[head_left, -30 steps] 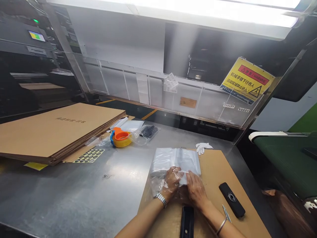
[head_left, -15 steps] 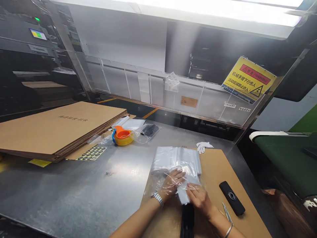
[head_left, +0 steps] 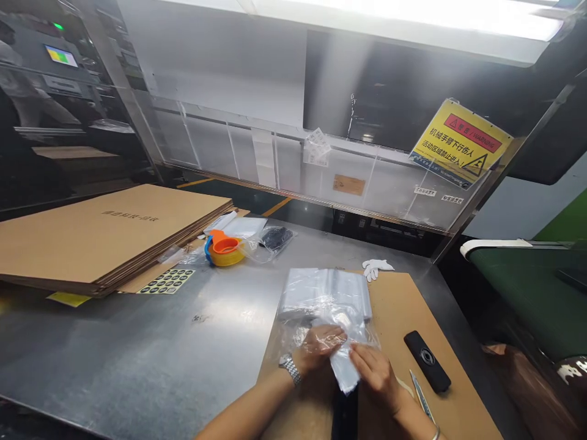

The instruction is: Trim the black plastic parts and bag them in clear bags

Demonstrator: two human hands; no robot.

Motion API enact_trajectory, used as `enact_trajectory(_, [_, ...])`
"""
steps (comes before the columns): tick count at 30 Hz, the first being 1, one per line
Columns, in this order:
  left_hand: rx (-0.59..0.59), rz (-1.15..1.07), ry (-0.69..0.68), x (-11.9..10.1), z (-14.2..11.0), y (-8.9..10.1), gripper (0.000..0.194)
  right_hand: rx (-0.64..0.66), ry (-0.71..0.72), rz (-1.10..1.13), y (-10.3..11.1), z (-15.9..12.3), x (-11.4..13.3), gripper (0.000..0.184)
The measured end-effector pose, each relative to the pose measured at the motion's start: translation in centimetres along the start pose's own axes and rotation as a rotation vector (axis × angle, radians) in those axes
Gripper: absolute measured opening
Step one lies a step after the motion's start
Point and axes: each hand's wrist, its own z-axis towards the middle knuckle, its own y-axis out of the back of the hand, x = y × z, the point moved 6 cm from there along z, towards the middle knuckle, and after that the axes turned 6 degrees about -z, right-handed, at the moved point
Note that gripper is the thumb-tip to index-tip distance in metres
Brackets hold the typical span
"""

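Note:
A small bundle of clear plastic bags (head_left: 345, 370) sticks out of a loose, crinkled outer plastic bag (head_left: 293, 336) toward me. My left hand (head_left: 318, 347), with a metal watch at its wrist, rests on the bundle's upper left, fingers stretched flat; some shiny film seems to lie over it. My right hand (head_left: 373, 370) grips the bundle's right edge; its thumb is hidden. Just beyond both hands lies a larger stack of clear plastic bags (head_left: 321, 290). Beneath the bundle's near end is a long black object (head_left: 345, 415), mostly covered.
On the cardboard sheet (head_left: 394, 311) lie a black device with a round lens-like ring (head_left: 427, 360) and a utility knife (head_left: 420, 394). Farther back are a white glove (head_left: 376, 267) and a tape dispenser (head_left: 225, 250). Flattened cartons (head_left: 114, 235) and a sticker sheet (head_left: 167, 281) sit left.
The small bundle has slid out toward me and now covers part of the black object. Both hands have moved nearer. The left fingers have flattened. A person has appeared at far left.

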Motion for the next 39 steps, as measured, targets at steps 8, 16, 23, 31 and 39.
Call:
enact_trajectory(8, [-0.088,-0.056,0.086,-1.5,-1.3,1.7,0.028,0.264,-0.172,-0.002,1.2,0.8,-1.0,0.078])
enact_trajectory(16, [-0.063,-0.166,0.189,-3.2,-0.6,3.2,0.024,0.576,-0.307,0.283,1.7,2.9,-3.4,0.093])
enact_trajectory(23, [-0.161,-0.294,0.457,-1.8,-0.9,5.6,0.029,0.486,-0.426,0.435,1.8,3.6,-4.2,0.080])
enact_trajectory(31, [0.081,-0.451,0.595,-1.2,-0.7,3.0,0.023,0.388,-0.462,0.295,-0.6,1.8,-5.3,0.071])
enact_trajectory(39, [0.307,-0.459,0.885,3.2,-0.2,-0.5,0.023,0.253,-0.512,0.078,-0.6,2.9,-7.3,0.044])
